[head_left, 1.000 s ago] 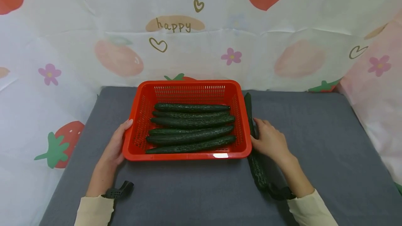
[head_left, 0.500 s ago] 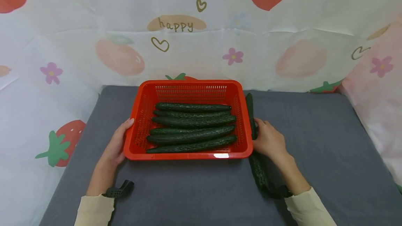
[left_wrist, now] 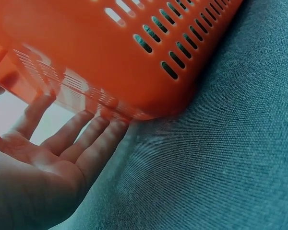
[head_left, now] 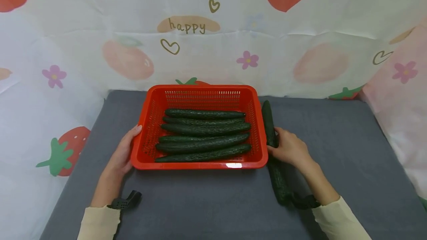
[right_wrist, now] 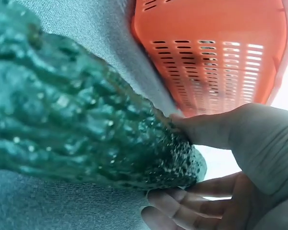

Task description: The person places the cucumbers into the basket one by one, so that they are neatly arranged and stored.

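A red plastic basket (head_left: 198,165) with slotted walls stands on the grey cloth, holding several dark green cucumbers (head_left: 205,129) laid crosswise. At its left end my left hand (head_left: 121,153) holds the rim, thumb at the edge; the left wrist view shows the fingers (left_wrist: 100,146) reaching against the basket's outer wall. Beside the basket's right wall, one more cucumber (head_left: 278,180) lies lengthwise, pointing away from me. My right hand (head_left: 291,148) grips it around the middle. In the right wrist view, the thumb is on one side of the bumpy cucumber (right_wrist: 86,120) and the fingers are on the other.
Grey cloth (head_left: 200,206) covers the table. Behind it hangs a white curtain (head_left: 213,58) printed with strawberries, flowers and hearts, and a pinkish one (head_left: 403,95) is at the right. Dark straps (head_left: 124,203) sit on both wrists.
My right hand and the cucumber in it have shifted slightly right, away from the basket wall. The left hand, the basket and the cucumbers inside have stayed in place.
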The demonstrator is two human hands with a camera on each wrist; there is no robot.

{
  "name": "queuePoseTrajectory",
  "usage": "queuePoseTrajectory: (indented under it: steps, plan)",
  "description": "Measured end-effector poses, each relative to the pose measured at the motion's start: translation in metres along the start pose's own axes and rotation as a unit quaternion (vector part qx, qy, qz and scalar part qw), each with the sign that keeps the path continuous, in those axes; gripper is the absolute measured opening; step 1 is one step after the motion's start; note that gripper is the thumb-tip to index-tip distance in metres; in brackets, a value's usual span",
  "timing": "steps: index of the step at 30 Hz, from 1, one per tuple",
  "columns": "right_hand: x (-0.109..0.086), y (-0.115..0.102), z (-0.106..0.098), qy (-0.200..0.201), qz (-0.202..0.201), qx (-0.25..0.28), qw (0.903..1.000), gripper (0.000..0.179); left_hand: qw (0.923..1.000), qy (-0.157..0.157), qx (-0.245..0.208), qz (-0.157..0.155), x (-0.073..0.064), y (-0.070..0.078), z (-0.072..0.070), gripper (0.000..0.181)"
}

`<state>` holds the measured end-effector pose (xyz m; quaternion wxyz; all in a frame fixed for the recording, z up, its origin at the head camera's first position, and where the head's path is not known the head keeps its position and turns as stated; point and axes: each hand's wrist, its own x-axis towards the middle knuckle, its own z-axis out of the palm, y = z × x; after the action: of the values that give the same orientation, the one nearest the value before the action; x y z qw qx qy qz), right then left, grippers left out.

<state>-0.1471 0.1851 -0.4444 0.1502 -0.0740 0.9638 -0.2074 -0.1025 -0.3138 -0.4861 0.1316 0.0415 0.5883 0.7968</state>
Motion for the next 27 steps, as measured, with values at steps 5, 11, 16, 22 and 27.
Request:
queuePoseTrajectory:
  steps: [5,11,16,22,27]
  plan:
    - [-0.0019,0.0028,-0.0023,-0.008,-0.015,0.005,0.9998,0.081,0.9998,-0.021,-0.002,0.000,0.0013,-0.0014,-0.0003,0.038]
    - [-0.0017,-0.0001,-0.0058,-0.022,-0.016,0.008,0.9996,0.082,0.9999,-0.005,0.008,-0.005,-0.0011,0.0012,-0.0015,0.037]
    - [-0.0022,-0.0020,-0.0044,-0.044,0.007,-0.012,0.9989,0.080,1.0000,-0.003,0.004,-0.008,-0.0047,0.0016,-0.0024,0.037]
    - [-0.0043,0.0007,-0.0065,-0.056,0.002,-0.022,0.9982,0.080,0.9999,-0.012,0.000,-0.001,-0.0029,0.0009,-0.0013,0.035]
    - [-0.0034,-0.0018,-0.0100,-0.045,-0.009,-0.042,0.9981,0.080,0.9999,-0.008,-0.013,0.003,-0.0003,0.0006,-0.0013,0.033]
